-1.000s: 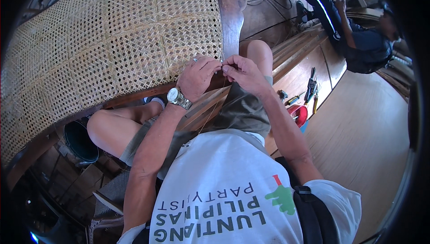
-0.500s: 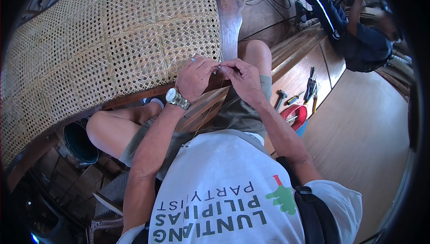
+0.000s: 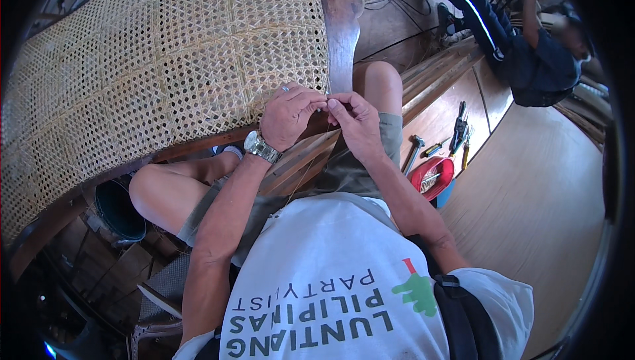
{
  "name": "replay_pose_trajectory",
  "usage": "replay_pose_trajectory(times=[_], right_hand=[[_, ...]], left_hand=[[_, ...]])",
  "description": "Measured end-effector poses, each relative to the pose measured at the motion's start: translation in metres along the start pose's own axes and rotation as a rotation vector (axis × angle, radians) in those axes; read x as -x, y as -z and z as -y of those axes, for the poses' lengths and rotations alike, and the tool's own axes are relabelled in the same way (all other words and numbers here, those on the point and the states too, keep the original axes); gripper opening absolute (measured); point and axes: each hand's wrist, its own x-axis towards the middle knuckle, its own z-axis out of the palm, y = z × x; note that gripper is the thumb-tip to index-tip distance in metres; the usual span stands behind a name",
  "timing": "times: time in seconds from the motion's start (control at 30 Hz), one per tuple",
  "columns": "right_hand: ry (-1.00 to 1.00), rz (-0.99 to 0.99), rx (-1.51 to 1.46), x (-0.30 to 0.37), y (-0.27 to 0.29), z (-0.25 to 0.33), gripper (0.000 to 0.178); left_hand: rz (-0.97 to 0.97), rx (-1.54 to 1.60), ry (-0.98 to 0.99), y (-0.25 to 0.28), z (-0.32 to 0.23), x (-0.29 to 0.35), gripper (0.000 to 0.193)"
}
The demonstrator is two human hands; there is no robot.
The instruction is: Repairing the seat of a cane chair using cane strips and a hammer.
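Observation:
A large woven cane panel in a dark wooden frame lies across my lap. My left hand, with a ring and a metal wristwatch, pinches a thin cane strand at the panel's near right corner. My right hand meets it there, fingertips closed on the same strand. The strand hangs down from the hands toward my shorts. Both hands sit at the panel's lower edge, beside the frame's corner.
A hammer, pliers, screwdrivers and a red bowl lie on the wooden floor at right. Another person in dark clothes sits at the upper right. A dark bucket stands below the panel at left.
Both hands have stayed at the panel's corner, shifting slightly as the fingers work the strand. The other person at upper right has shifted a little.

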Motion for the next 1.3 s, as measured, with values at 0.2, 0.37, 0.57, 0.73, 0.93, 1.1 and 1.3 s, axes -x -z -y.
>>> replay_pose_trajectory(times=[0.2, 0.37, 0.57, 0.73, 0.93, 1.1, 1.3], right_hand=[[0.0, 0.004, -0.007, 0.0, 0.0, 0.001, 0.015], [-0.005, -0.018, -0.072, 0.002, -0.009, 0.002, 0.014], [-0.042, -0.021, -0.13, 0.002, -0.008, 0.001, 0.014], [-0.085, -0.146, -0.036, -0.028, 0.012, -0.004, 0.016], [-0.127, -0.211, 0.225, -0.055, 0.025, -0.012, 0.017], [-0.061, -0.187, 0.406, -0.058, 0.02, -0.016, 0.023], [-0.106, -0.137, 0.298, -0.058, 0.023, -0.015, 0.026]], left_hand=[[-0.028, -0.021, -0.023, -0.002, 0.0, -0.002, 0.01], [0.017, 0.03, 0.093, 0.0, 0.0, -0.001, 0.011], [-0.013, 0.029, 0.034, 0.0, -0.001, -0.004, 0.013], [0.096, -0.176, -0.017, -0.002, -0.006, 0.0, 0.017], [0.255, -0.288, -0.166, -0.001, -0.008, 0.003, 0.022], [0.252, -0.28, -0.151, -0.001, -0.006, 0.005, 0.024], [0.259, -0.304, -0.164, -0.002, -0.006, 0.005, 0.024]])
